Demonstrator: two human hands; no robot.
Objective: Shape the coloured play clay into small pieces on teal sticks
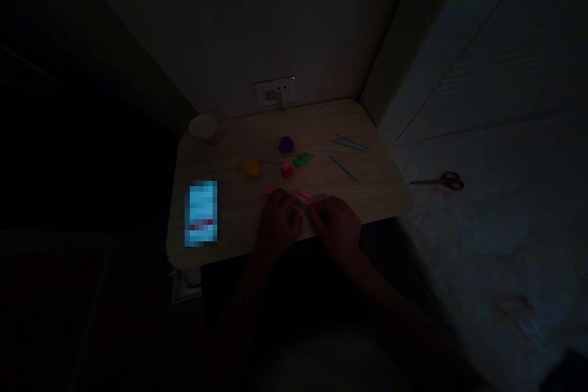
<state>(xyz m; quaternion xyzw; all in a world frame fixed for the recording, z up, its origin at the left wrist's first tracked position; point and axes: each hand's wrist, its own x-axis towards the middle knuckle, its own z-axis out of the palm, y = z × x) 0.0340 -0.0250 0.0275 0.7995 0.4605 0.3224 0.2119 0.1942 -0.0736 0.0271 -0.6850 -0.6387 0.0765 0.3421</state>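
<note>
Near the front edge of the table, my left hand [279, 220] and my right hand [337, 226] come together with fingers closed. A small bluish piece [304, 207] shows between their fingertips; the dim light hides its kind. Just beyond the fingers lies a bright pink strip [304, 195]. Another pink piece [269, 190] is partly covered by my left hand. Farther back on the tabletop sit a red-pink lump [287, 170], a green leaf-shaped piece [302, 160], a yellow-orange piece [252, 167] and a dark purple lump [286, 144].
Several thin blue sticks [345, 169] lie on the right of the wooden table [239, 229]. A lit phone [201, 213] rests at the left, with a cup [203, 127] behind it. Scissors [443, 181] lie on the pale surface to the right. A wall socket [275, 93] is behind.
</note>
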